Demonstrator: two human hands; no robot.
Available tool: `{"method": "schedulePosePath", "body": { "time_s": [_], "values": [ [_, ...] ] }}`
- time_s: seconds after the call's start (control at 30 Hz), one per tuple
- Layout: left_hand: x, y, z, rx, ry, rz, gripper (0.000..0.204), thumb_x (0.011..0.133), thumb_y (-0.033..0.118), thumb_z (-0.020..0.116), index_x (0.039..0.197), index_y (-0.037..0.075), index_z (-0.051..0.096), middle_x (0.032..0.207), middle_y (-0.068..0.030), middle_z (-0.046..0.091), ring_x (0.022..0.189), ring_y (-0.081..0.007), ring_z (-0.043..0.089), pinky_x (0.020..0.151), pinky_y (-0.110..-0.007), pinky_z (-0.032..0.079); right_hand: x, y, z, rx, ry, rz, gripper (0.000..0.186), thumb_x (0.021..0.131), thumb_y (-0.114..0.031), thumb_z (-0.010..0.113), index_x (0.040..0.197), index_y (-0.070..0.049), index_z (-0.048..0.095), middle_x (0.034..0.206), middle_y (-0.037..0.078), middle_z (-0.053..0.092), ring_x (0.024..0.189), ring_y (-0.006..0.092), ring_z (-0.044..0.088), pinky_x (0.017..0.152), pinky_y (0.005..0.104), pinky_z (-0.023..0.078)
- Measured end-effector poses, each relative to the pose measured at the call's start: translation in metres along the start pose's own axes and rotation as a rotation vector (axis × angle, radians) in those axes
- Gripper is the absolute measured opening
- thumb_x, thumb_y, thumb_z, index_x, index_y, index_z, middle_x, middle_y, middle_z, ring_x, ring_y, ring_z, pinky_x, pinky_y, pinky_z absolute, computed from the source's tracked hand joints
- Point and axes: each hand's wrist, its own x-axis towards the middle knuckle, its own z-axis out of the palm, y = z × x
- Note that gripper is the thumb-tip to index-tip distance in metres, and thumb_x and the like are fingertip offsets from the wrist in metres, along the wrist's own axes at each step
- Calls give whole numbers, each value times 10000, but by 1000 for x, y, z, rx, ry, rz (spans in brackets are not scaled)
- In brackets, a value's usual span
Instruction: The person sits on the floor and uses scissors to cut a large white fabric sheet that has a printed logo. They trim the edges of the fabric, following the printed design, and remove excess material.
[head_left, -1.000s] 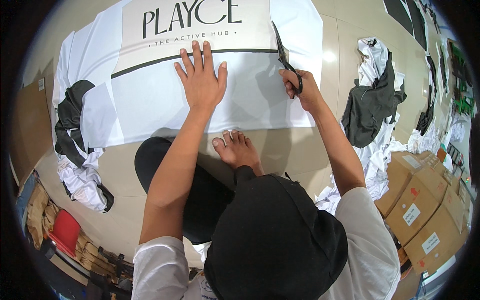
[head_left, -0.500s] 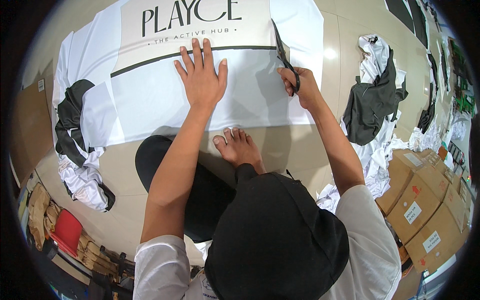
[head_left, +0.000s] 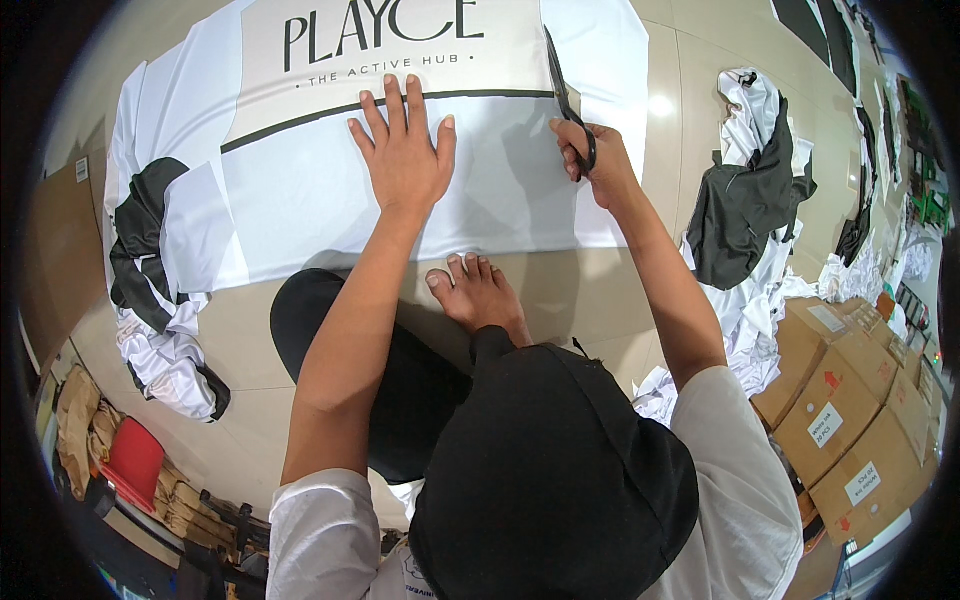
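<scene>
A large white cloth [head_left: 330, 220] lies spread on the floor, with a cream printed panel [head_left: 270, 80] across its far part. A black stripe [head_left: 290, 129] edges that panel. My left hand [head_left: 408, 160] rests flat on the cloth, fingers spread, their tips reaching over the stripe. In my right hand [head_left: 600, 158] is a pair of black scissors [head_left: 587, 140], gripped by the handles. Their blades point away from me along the panel's right edge, close to the stripe's right end. Whether the lower blade lies under the fabric I cannot tell.
Dark grey and white fabric pieces [head_left: 745, 200] are heaped on the right, and a smaller fabric pile [head_left: 150, 250] sits on the left. Cardboard boxes [head_left: 835, 400] stack at the lower right. My bare foot [head_left: 480, 300] stands at the cloth's near edge. A red object [head_left: 135, 462] is at lower left.
My right hand and the scissors have shifted slightly away from me, along the panel's right edge. My left hand stays in place on the cloth.
</scene>
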Motion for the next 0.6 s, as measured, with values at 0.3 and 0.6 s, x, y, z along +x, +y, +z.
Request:
{"method": "schedulePosePath", "body": {
  "time_s": [0.3,0.6],
  "values": [
    [0,-2,3,11,12,7,765,1129,548,424,1750,116,315,1806,-214,267,1673,-519,117,1315,-731,84,4,-5,9,14,27,35,356,899,-360,879,819,-85,668,648,-7,594,518,95,542,493,270,413],
    [0,-1,0,-12,10,8,762,1129,541,439,1746,108,323,1803,-218,274,1668,-525,133,1308,-739,92,1,-6,15,27,50,20,359,893,-301,891,789,-41,666,622,18,592,506,111,531,472,285,396]
  ]
}}
